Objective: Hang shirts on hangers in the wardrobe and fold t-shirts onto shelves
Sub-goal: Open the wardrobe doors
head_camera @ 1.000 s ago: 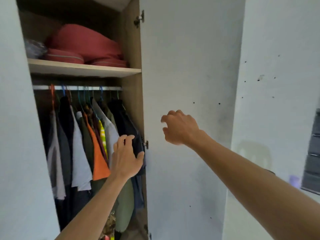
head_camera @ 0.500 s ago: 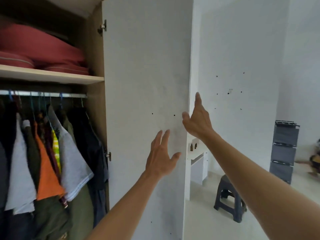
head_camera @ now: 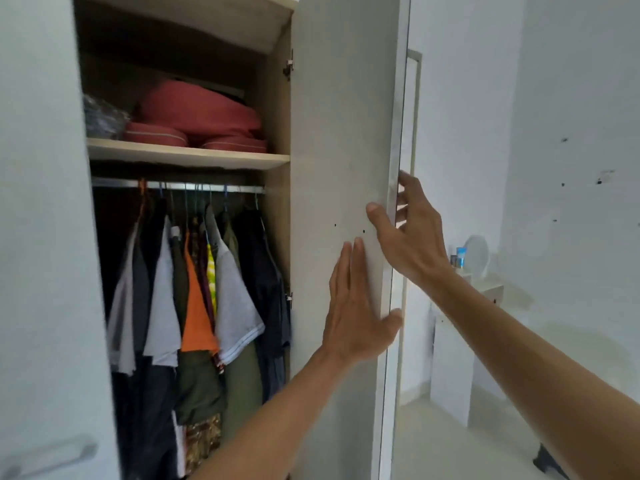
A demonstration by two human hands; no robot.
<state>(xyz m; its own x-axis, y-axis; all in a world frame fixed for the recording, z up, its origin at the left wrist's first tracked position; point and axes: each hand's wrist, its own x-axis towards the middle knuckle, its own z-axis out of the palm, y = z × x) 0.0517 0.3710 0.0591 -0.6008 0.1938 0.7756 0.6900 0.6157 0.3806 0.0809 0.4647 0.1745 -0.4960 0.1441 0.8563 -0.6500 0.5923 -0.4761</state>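
Observation:
The wardrobe stands open, and its right door (head_camera: 339, 116) shows its pale inner face. My left hand (head_camera: 353, 317) presses flat on that face near the free edge, fingers straight and pointing up. Just above it, my right hand (head_camera: 412, 244) holds the door's edge, thumb on the inner face and fingers round the far side. Several shirts (head_camera: 194, 306) in grey, orange, green and dark colours hang on hangers from the metal rail (head_camera: 180, 184). Neither hand holds any clothing.
A wooden shelf (head_camera: 187, 155) above the rail carries red cushions (head_camera: 197, 109) and a grey bundle. The left wardrobe door (head_camera: 41, 237) fills the left side. Past the right door are a white dresser (head_camera: 450, 358), a round mirror (head_camera: 476, 252) and a dark stool (head_camera: 550, 460).
Both hands left the hanging clothes and moved right to the door's free edge. My right hand now clasps the edge, and my left lies flat on the door.

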